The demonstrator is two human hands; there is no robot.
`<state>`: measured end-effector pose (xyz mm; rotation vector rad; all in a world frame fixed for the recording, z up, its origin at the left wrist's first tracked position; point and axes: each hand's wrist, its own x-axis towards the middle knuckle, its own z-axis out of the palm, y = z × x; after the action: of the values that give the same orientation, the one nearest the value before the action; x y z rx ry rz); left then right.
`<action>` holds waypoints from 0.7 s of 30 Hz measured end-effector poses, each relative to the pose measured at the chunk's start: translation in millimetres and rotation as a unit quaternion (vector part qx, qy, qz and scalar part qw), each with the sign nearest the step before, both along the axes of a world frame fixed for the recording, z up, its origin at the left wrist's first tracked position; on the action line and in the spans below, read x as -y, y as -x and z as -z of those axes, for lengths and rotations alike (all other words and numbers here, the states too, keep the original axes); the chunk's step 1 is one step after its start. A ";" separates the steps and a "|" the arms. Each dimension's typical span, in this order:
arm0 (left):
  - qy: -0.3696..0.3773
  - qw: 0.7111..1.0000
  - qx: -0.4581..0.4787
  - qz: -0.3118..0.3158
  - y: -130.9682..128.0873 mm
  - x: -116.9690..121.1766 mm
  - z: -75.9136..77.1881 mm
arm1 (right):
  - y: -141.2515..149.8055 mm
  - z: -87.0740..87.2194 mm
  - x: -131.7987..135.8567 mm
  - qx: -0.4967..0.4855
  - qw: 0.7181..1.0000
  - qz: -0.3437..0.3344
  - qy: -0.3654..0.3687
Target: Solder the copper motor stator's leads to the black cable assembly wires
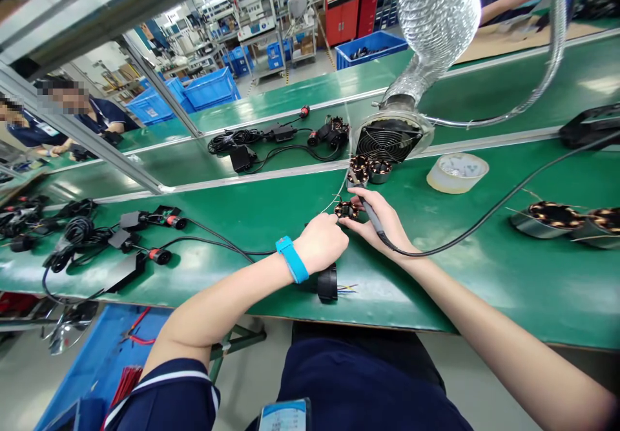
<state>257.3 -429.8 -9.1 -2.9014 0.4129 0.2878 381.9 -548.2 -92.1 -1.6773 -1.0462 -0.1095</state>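
Observation:
On the green bench a small copper-wound motor stator [345, 210] sits between my two hands. My left hand [320, 242], with a blue wrist strap [292, 259], is closed in a pinch at the stator's left side, where thin wires run off. My right hand [382, 221] is wrapped round a pen-like soldering iron [369, 211] whose tip points up past the stator; its black cable [484, 218] trails right. Two more stators [368, 167] stand just beyond, in front of a round fume fan [390, 141].
A foil duct [433, 17] rises from the fan. A roll of clear tape [457, 172] lies right of it. More stators [564, 219] sit at the right. Black power adapters and cables [121, 240] cover the left bench. A black round part [328, 282] lies near the front edge. Other people sit far left.

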 end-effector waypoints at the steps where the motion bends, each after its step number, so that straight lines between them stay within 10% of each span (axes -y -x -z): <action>1: 0.001 1.000 -0.006 -0.005 -1.6 -1.1 -0.3 | -1.5 0.7 -0.5 -0.005 1.000 -0.007 -0.002; 6: 0.141 0.987 -0.003 -0.070 0.9 -45.1 -22.2 | -6.6 -1.8 -0.2 -0.011 0.999 -0.053 0.002; 11: 0.426 0.879 0.071 -0.202 8.7 -95.1 -36.8 | 7.0 -22.6 -3.9 0.031 0.999 -0.026 -0.009; 21: 0.504 0.830 0.097 -0.220 14.3 -86.0 -24.8 | 35.6 -44.5 -44.5 -0.128 0.976 -0.082 -0.159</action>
<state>243.0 -343.8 15.7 -3.9915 -0.2655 -0.2792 346.3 -503.7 -47.6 -1.2737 -0.9131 0.0450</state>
